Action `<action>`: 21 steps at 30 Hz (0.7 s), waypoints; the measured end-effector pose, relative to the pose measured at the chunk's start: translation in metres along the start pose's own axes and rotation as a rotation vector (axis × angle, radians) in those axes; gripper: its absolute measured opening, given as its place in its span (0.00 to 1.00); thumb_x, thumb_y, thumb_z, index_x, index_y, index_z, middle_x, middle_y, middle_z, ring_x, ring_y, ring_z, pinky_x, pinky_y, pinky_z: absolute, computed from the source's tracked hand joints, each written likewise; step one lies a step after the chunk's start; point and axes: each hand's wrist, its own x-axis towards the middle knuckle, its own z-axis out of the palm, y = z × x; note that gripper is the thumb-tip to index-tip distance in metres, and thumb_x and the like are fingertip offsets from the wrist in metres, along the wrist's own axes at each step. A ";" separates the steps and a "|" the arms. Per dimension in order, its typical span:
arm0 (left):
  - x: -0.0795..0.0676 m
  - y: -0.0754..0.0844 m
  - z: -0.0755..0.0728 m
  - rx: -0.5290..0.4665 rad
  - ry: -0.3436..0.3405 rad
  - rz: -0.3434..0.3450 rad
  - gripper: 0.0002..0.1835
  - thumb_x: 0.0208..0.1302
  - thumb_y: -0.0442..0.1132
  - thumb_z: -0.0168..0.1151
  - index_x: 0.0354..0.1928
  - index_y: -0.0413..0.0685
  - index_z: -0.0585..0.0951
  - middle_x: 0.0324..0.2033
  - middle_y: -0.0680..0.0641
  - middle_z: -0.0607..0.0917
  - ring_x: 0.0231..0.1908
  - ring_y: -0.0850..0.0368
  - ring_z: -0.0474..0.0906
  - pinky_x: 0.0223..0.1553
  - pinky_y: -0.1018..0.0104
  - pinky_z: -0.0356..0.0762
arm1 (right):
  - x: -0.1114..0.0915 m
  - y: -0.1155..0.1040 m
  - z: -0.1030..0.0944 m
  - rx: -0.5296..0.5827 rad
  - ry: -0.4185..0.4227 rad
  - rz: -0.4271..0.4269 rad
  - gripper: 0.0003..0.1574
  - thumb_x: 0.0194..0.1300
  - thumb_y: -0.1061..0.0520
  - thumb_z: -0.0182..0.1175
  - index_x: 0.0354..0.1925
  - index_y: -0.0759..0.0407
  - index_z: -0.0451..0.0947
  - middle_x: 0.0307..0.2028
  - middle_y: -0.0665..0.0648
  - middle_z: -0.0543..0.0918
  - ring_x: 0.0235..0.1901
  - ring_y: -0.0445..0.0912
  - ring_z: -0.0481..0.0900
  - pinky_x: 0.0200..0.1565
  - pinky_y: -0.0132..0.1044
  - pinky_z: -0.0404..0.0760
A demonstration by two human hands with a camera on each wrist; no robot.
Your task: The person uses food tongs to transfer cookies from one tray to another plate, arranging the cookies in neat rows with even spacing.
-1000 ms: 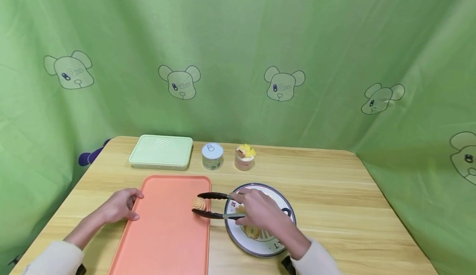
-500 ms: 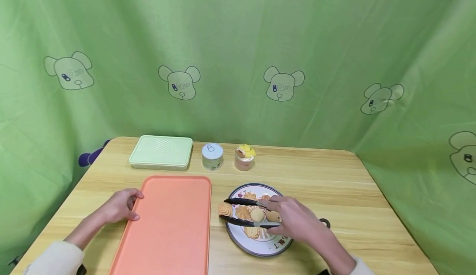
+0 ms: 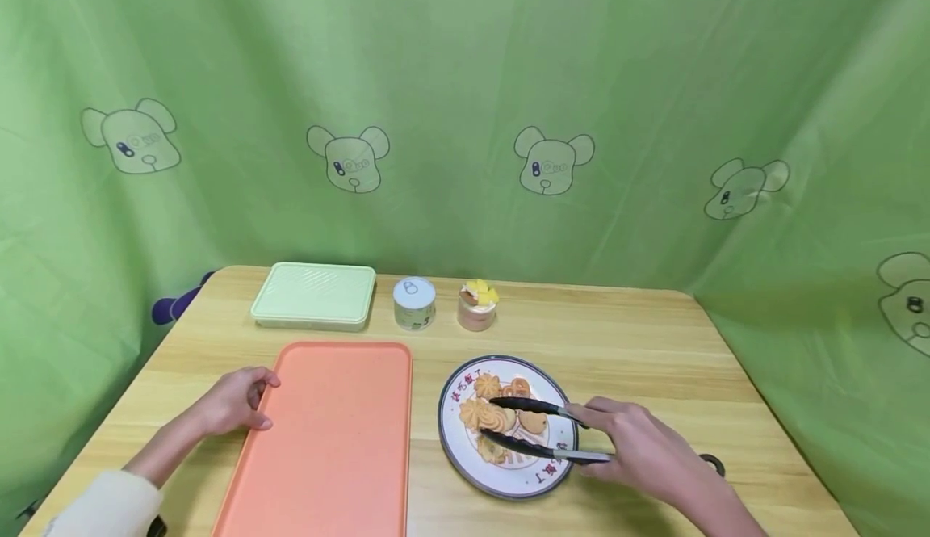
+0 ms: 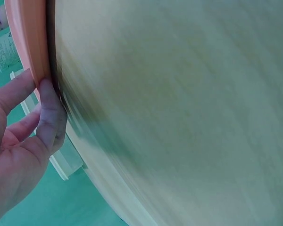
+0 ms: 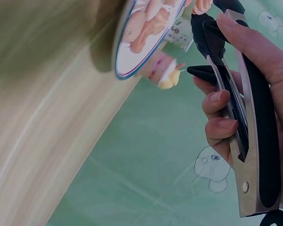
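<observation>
In the head view my left hand pinches the left rim of a salmon-pink tray; the left wrist view shows thumb and fingers on that rim. My right hand grips black-and-silver tongs over a white plate with a dark blue rim. Between the tong tips is a swirled cookie, over or among the others; whether it touches them I cannot tell. Other cookies on the plate include a flower-shaped one and an oval brown one.
Along the table's back stand a pale green lidded box, a tin with a pull-tab lid and a pink cup with yellow topping. A green curtain with printed bear heads hangs behind the wooden table.
The right hand has carried the tongs and swirled cookie rightward, from above the tray's right edge to over the plate's middle. The left hand has stayed on the tray.
</observation>
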 end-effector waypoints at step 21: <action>0.001 0.000 -0.002 -0.041 -0.019 -0.013 0.28 0.40 0.25 0.73 0.47 0.30 0.73 0.29 0.44 0.75 0.28 0.56 0.69 0.26 0.70 0.70 | -0.029 0.022 0.016 0.011 -0.062 0.012 0.41 0.39 0.49 0.76 0.54 0.54 0.79 0.39 0.46 0.81 0.36 0.41 0.81 0.34 0.36 0.81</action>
